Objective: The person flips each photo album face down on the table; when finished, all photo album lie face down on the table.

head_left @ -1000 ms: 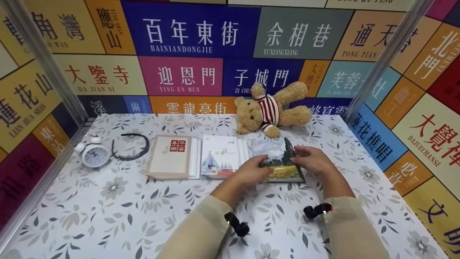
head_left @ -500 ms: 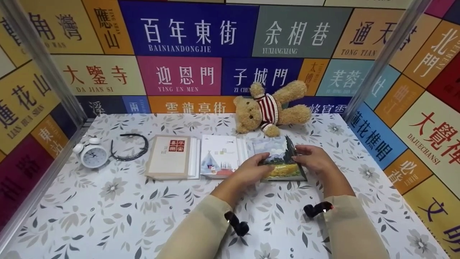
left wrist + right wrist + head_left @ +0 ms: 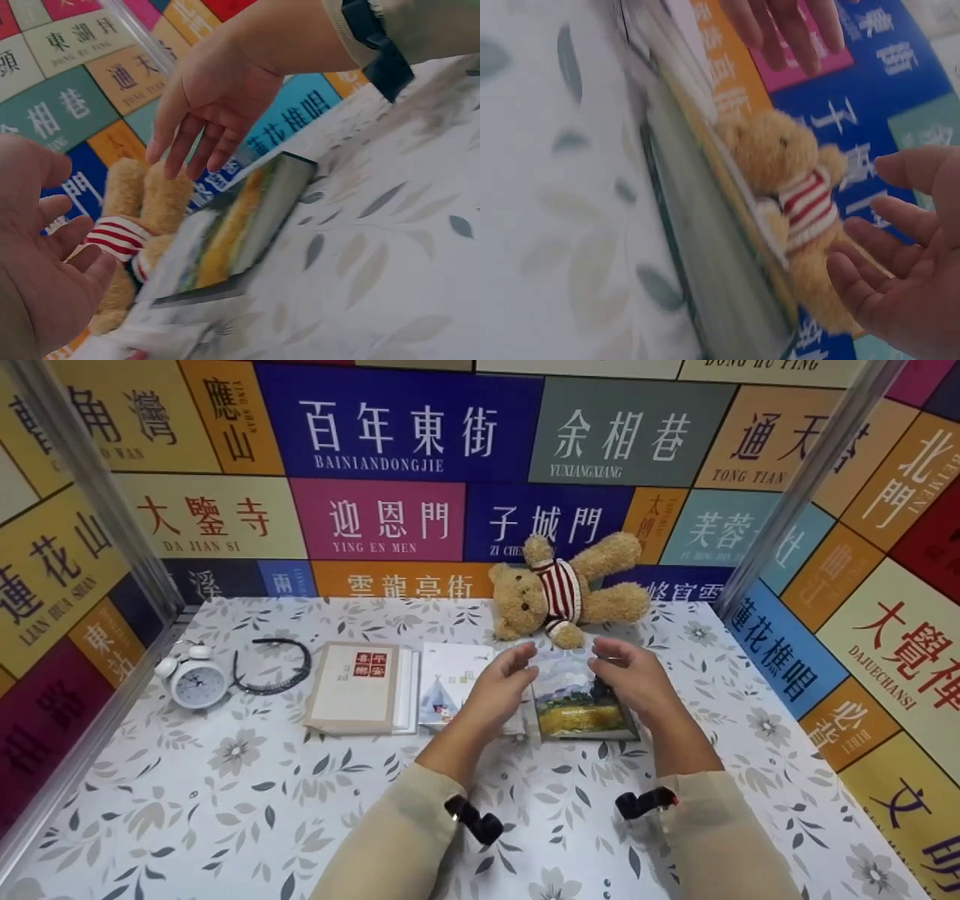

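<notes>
A book with a painted landscape cover (image 3: 574,720) lies flat at the right end of a row of three books. My left hand (image 3: 495,690) hovers over the gap between it and the white book with a tent picture (image 3: 442,690), hiding part of the latter. Over the landscape book's right side is my right hand (image 3: 637,679), fingers loosely bent. Both hands hold nothing; the left wrist view shows daylight between the right hand (image 3: 225,90) and the landscape book (image 3: 232,232). In the right wrist view the right fingers (image 3: 889,255) are spread beside the book's page edges (image 3: 712,247).
A beige book with a red square print (image 3: 352,690) forms the row's left end. Farther left are a black headband (image 3: 274,690) and a white alarm clock (image 3: 196,682). A teddy bear in a striped sweater (image 3: 559,589) lies behind the books, against the sign-printed wall (image 3: 397,427).
Both hands have let go of the landscape book and risen from it. The left has drawn back to the left, the right has shifted inward over the cover. The book stays in the row.
</notes>
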Demonstrator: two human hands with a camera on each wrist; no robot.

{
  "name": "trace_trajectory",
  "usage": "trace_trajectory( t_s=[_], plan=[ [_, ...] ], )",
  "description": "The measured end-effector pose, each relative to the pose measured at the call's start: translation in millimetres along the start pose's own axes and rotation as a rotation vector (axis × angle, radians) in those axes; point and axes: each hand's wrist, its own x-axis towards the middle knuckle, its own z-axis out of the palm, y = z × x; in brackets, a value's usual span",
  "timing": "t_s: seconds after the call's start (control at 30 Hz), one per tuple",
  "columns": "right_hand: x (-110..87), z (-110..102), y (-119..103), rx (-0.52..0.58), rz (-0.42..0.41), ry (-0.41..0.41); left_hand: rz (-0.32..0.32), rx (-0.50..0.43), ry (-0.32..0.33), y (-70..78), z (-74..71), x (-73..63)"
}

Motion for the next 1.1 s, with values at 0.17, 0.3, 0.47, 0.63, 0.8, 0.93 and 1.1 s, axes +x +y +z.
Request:
trace_trajectory(
  t_s=[0.17,0.3,0.47,0.63,0.8,0.93,1.1],
  plan=[
    [1.2,23.1,-22.5,0.051,-0.028,-0.065,0.056,-0.024,0.087,6.7,-28.3,-3.5],
    [7.8,43.6,-31.4,0.072,-0.036,-0.084,0.094,-0.047,0.158,7.7,-51.2,-5.7],
    [16.6,70.9,-35.6,0.089,-0.029,-0.108,0.094,-0.042,0.232,8.0,-76.5,-8.9],
    [24.6,90.9,-37.2,0.119,-0.030,-0.130,0.067,0.038,0.282,7.4,-102.6,-12.7],
    [31.6,104.4,-40.0,0.082,-0.023,-0.141,-0.005,0.114,0.309,3.4,-126.7,-16.7],
    [37.6,110.2,-41.4,0.047,-0.017,-0.148,-0.052,0.122,0.297,-1.7,-139.2,-16.8],
    [41.8,114.1,-38.8,0.046,-0.014,-0.162,-0.108,0.136,0.254,-10.2,-140.9,-11.7]
  ],
)
